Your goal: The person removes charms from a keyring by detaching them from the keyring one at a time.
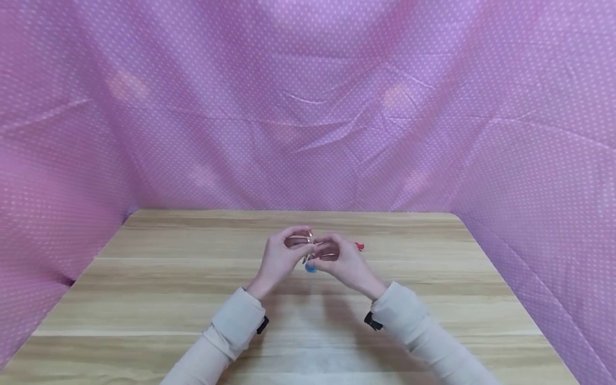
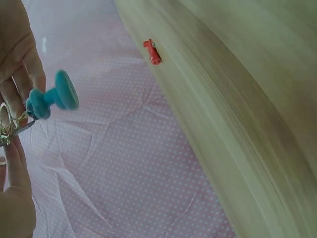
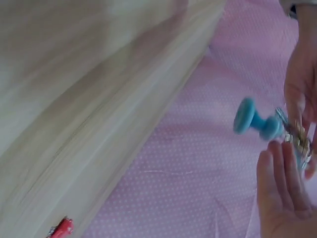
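Both hands meet over the middle of the table at a metal keychain (image 1: 310, 236) with a blue dumbbell-shaped charm (image 2: 67, 91). My left hand (image 1: 279, 258) pinches the keychain's gold-coloured ring (image 2: 5, 119) between thumb and fingers. From the other side my right hand (image 1: 347, 266) grips the metal parts, its fingertips and thumb close beside the charm. In the right wrist view, the charm sticks out past the fingertips and the metal links (image 3: 299, 139) lie between the two hands. Fingers partly hide the links.
A small red object with a metal bit (image 2: 153, 52) lies on the wooden table (image 1: 168, 299), just beyond my right hand. Pink dotted cloth (image 1: 308, 133) hangs behind the table and along both sides.
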`<state>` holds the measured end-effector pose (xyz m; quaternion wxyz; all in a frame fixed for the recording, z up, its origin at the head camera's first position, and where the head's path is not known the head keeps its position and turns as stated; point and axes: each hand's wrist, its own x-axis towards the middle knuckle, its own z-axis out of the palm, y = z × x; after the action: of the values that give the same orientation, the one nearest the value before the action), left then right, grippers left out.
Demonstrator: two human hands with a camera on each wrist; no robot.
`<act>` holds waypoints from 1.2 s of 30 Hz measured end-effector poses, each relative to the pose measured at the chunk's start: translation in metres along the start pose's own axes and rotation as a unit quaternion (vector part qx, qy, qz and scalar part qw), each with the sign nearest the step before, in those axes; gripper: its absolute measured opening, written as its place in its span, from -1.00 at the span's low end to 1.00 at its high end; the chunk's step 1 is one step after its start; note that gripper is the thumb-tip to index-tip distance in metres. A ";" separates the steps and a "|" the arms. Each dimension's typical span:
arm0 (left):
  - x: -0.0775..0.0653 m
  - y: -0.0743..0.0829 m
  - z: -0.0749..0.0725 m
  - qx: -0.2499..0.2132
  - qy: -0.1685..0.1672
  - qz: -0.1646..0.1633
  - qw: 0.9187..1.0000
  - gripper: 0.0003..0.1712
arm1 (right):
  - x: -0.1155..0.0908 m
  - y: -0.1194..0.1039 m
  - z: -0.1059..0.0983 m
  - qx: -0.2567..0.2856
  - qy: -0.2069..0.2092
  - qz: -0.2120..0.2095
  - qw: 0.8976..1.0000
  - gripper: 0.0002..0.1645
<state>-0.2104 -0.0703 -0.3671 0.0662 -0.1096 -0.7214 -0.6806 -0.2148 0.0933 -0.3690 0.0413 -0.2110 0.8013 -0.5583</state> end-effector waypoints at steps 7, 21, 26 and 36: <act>0.000 -0.004 -0.002 0.039 0.022 -0.022 0.999 -0.74 | 0.001 0.003 0.009 -0.018 0.058 -0.020 0.998 -0.67; -0.002 0.009 -0.005 0.092 0.017 -0.052 0.994 -0.78 | -0.006 0.000 0.000 0.055 -0.011 0.051 0.997 -0.75; -0.003 0.008 -0.002 0.079 0.016 -0.039 0.996 -0.78 | -0.005 0.002 0.000 0.037 0.001 0.068 0.997 -0.68; -0.008 0.003 0.002 0.083 0.035 0.060 0.994 -0.82 | -0.010 0.000 -0.003 -0.026 0.042 -0.003 0.999 -0.89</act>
<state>-0.2019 -0.0685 -0.3664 0.1413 -0.1226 -0.7649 -0.6163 -0.2070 0.0999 -0.3698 0.0004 -0.1908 0.8159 -0.5458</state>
